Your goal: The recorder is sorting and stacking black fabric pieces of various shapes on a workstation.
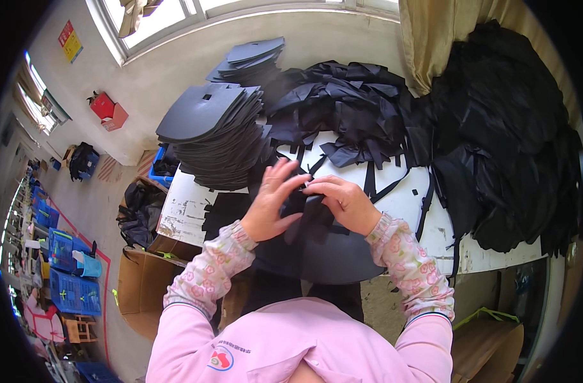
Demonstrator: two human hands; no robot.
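Note:
My right hand point(346, 203) pinches the upper edge of a black fabric piece point(316, 222) between thumb and fingers. Close beside it, my left hand point(272, 203) has its fingers spread, slightly blurred, with the thumb near the fabric. Under both hands a dark rounded foam panel point(346, 255) lies at the table's front edge, its lower curve reaching over my lap. Parts of the panel are hidden by the fabric and my left hand.
Left on the white table point(180, 207) rises a tall stack of grey foam panels point(208, 115). Black fabric pieces with straps point(342, 102) are heaped behind my hands, and a larger black pile point(502, 127) stands at right. Cardboard boxes point(144, 287) and blue crates point(74, 292) sit at left.

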